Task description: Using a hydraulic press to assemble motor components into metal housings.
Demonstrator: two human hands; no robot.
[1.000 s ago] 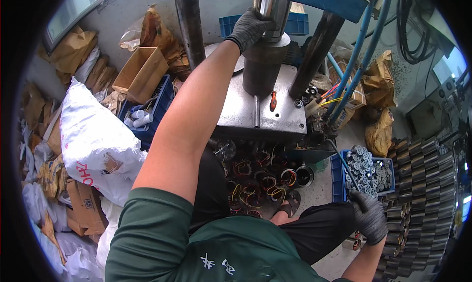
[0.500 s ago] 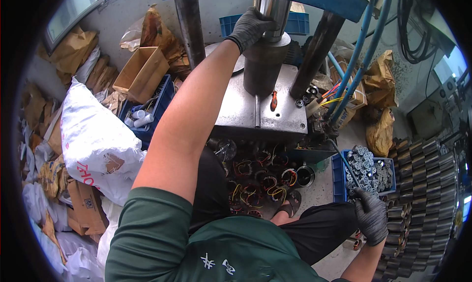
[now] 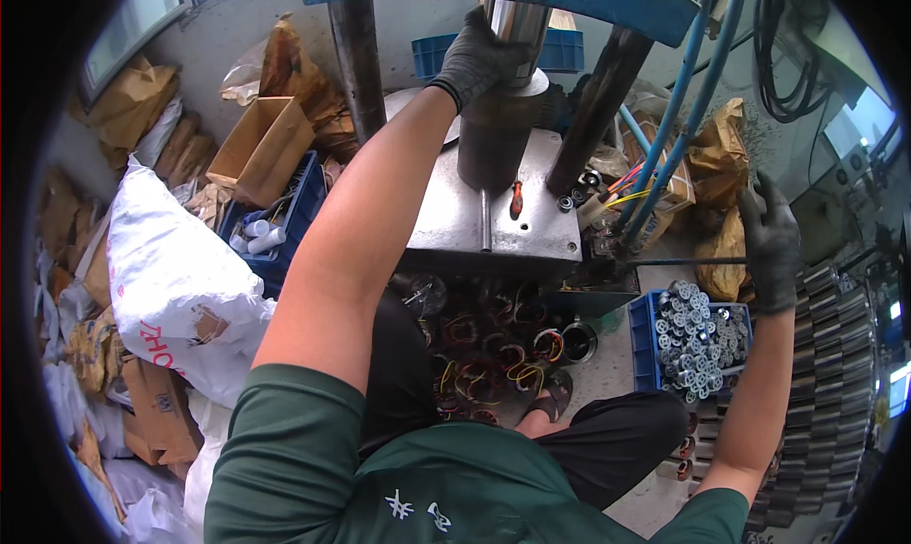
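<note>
Dark steel cylinder (image 3: 495,141) standing on the grey press plate (image 3: 474,223), upper centre | gloved left hand (image 3: 482,55) gripping its top, fingers curled | gloved right hand (image 3: 771,245), right edge, closing around a thin lever rod (image 3: 678,260) | blue crate (image 3: 647,340) of round metal parts sitting below.

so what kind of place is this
Likely a small motor workshop: a press on a steel plate, wound coils on the floor below, and a blue crate of metal parts. Left hand on the press; right hand at a lever.

The left hand (image 3: 482,58) hides the press cylinder's (image 3: 500,127) top; its grip is unclear.
</note>
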